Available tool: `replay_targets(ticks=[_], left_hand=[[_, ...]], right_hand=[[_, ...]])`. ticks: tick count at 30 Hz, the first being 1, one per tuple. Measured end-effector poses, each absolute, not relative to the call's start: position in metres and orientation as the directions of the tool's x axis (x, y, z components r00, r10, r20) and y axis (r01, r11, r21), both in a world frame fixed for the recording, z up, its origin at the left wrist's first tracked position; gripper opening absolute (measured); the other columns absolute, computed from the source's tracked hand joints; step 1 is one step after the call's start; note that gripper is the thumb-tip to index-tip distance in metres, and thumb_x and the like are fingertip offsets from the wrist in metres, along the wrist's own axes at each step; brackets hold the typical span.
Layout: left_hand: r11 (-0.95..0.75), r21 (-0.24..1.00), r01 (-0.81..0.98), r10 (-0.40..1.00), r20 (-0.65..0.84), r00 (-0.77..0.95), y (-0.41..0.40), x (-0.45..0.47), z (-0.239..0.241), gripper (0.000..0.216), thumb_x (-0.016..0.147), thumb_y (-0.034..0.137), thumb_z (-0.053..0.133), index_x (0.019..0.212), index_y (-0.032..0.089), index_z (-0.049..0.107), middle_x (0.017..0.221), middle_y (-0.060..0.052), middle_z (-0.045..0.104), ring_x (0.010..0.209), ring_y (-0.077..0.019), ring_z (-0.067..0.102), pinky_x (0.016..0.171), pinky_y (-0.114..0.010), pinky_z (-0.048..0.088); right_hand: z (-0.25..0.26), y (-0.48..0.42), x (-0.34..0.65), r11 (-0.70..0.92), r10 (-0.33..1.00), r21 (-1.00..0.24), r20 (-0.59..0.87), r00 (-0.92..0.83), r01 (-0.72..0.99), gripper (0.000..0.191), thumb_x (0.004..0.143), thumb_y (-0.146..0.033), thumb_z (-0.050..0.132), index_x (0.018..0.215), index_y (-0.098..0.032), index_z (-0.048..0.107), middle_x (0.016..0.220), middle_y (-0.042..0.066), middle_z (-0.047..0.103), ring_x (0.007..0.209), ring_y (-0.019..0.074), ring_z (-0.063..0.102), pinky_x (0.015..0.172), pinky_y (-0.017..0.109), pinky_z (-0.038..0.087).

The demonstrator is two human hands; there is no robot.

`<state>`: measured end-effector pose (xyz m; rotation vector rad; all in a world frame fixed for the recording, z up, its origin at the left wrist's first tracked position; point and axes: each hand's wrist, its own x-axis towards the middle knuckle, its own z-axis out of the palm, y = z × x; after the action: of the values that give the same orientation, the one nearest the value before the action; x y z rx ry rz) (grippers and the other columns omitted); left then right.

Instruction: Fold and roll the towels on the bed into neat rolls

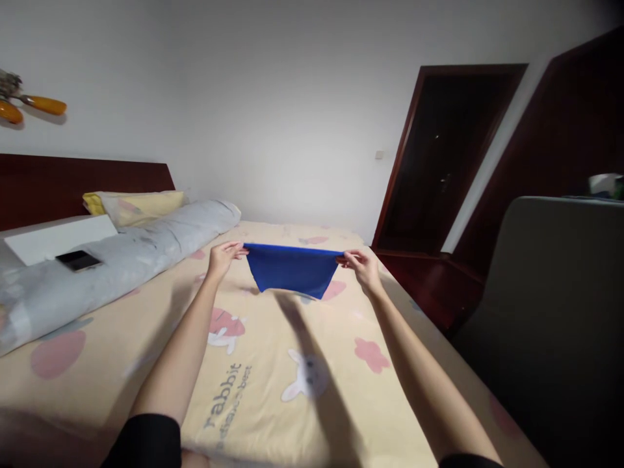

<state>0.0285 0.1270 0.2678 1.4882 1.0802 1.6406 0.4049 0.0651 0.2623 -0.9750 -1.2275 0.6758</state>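
A blue cloth point(294, 270) is stretched between my two hands over the bed. Its top edge is taut and nearly level, while the lower part hangs down and narrows toward the bottom. My left hand point(225, 259) pinches the upper left corner between thumb and fingers. At the upper right corner, my right hand point(361, 266) grips the cloth the same way. Both arms reach forward, and a shadow falls on the yellow bedsheet point(263, 429) beneath. The sheet carries printed rabbits, pink shapes and lettering.
A long grey-white rolled bundle point(160, 240) lies on the bed's left side, with a dark phone point(78, 260) and a white flat box point(61, 237) on it. Behind is a yellow pillow point(146, 208) by the dark headboard point(88, 175). A grey panel point(550, 312) stands at right, near a dark door point(448, 156).
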Motion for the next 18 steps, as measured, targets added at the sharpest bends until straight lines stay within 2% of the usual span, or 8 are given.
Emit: replay_targets(ticks=[3,6,9,13,15,18], left_hand=[[-0.402,0.908,0.113,0.907,0.412,-0.083,0.087,0.013,0.229,0.043,0.057,0.053,0.079,0.076,0.016,0.071,0.069,-0.007,0.073,0.067,-0.0211,0.068,0.061,-0.029,0.051],[-0.327,0.929,0.173,0.942,0.336,-0.022,0.041,0.002,0.172,0.037,0.052,0.051,0.080,0.065,0.018,0.073,0.054,-0.003,0.068,0.050,-0.0178,0.059,0.051,-0.029,0.047],[-0.155,0.939,0.306,0.988,0.143,0.060,0.000,-0.003,0.110,0.040,0.054,0.055,0.074,0.068,0.018,0.077,0.046,-0.001,0.063,0.046,-0.0159,0.053,0.049,-0.028,0.043],[-0.021,0.857,0.515,0.981,-0.082,0.178,-0.037,-0.012,0.051,0.045,0.064,0.057,0.064,0.083,0.019,0.080,0.060,-0.003,0.070,0.060,-0.0197,0.060,0.059,-0.029,0.046],[-0.047,0.788,0.614,0.969,-0.114,0.220,-0.049,-0.017,0.038,0.043,0.069,0.054,0.061,0.088,0.020,0.080,0.062,-0.002,0.071,0.064,-0.0209,0.063,0.062,-0.029,0.047],[-0.111,0.729,0.676,0.969,-0.073,0.238,-0.059,-0.022,0.033,0.038,0.072,0.050,0.060,0.089,0.023,0.080,0.070,-0.003,0.074,0.069,-0.0225,0.066,0.069,-0.029,0.050]], right_hand=[[0.235,0.029,0.410,0.409,0.900,-0.904,0.422,0.107,0.128,0.049,0.059,-0.059,0.078,0.077,-0.015,0.067,0.067,0.006,0.072,0.065,0.0205,0.068,0.060,0.031,0.053],[0.191,-0.012,0.417,0.330,0.944,-0.919,0.319,-0.088,0.216,0.042,0.070,-0.055,0.072,0.075,-0.014,0.069,0.068,0.006,0.072,0.062,0.0174,0.064,0.060,0.029,0.050],[0.139,-0.050,0.421,0.206,0.962,-0.935,0.139,-0.234,0.290,0.038,0.078,-0.052,0.065,0.075,-0.013,0.068,0.069,0.005,0.071,0.064,0.0163,0.062,0.062,0.029,0.047],[0.082,-0.093,0.420,0.071,0.967,-0.967,0.007,-0.253,0.243,0.033,0.079,-0.047,0.064,0.074,-0.014,0.068,0.065,0.003,0.069,0.061,0.0163,0.060,0.062,0.028,0.045],[0.066,-0.108,0.417,0.042,0.976,-0.967,-0.014,-0.218,0.250,0.032,0.078,-0.046,0.064,0.072,-0.015,0.068,0.061,0.002,0.067,0.059,0.0162,0.060,0.060,0.027,0.043],[0.053,-0.122,0.412,0.050,0.988,-0.945,-0.001,-0.156,0.323,0.030,0.078,-0.043,0.064,0.068,-0.015,0.070,0.061,0.001,0.067,0.059,0.0169,0.059,0.058,0.026,0.041]])
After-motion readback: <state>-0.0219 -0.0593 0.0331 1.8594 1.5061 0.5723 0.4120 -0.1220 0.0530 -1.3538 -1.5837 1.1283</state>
